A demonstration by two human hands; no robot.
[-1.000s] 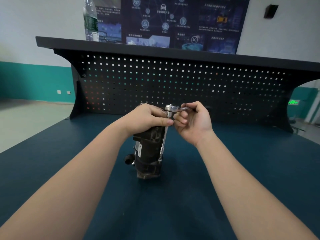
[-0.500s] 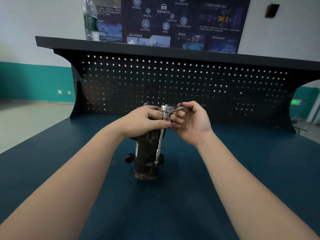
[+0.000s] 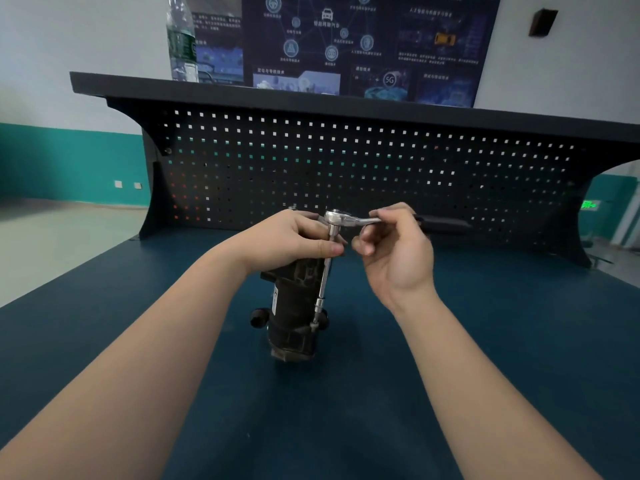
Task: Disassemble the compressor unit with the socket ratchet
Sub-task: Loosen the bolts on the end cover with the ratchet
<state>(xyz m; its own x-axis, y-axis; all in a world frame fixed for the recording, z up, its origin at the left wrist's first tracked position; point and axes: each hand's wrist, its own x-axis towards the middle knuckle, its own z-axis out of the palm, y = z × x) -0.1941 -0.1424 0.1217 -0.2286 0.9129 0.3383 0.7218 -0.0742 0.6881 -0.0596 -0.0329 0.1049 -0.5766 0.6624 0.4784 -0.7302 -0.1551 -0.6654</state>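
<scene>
From the head view, the compressor unit (image 3: 294, 306) stands upright on the blue counter (image 3: 485, 341), about in the middle between the left and right edges and a bit nearer the back edge than the front. It is dark and has a small round knob low on its left side.

The left hand (image 3: 291, 240) grips the top of the compressor unit, with the fingers curled over it and the thumb pressed along the front. The socket ratchet (image 3: 334, 237) has a long thin bar that stands just beside the right side of the unit. The bottom tip of the bar touches the unit low down. The shiny head of the ratchet sits at the top, just right of the left hand.

The right hand (image 3: 394, 247) pinches the handle of the socket ratchet between the thumb and the top fingers. The lower fingers are curled in loosely. The handle points to the right, and its dark end sticks out past the hand.

Half a second ago the handle was tucked inside the right hand and the two hands touched. Now the handle has swung out to the right, the right hand has moved away from the left hand, and there is a gap between them. The compressor unit is in the same spot.

Behind, a black board with holes (image 3: 346, 168) stands along the back edge of the counter. A water bottle (image 3: 181, 39) stands on the shelf (image 3: 381, 105) on top of it.
</scene>
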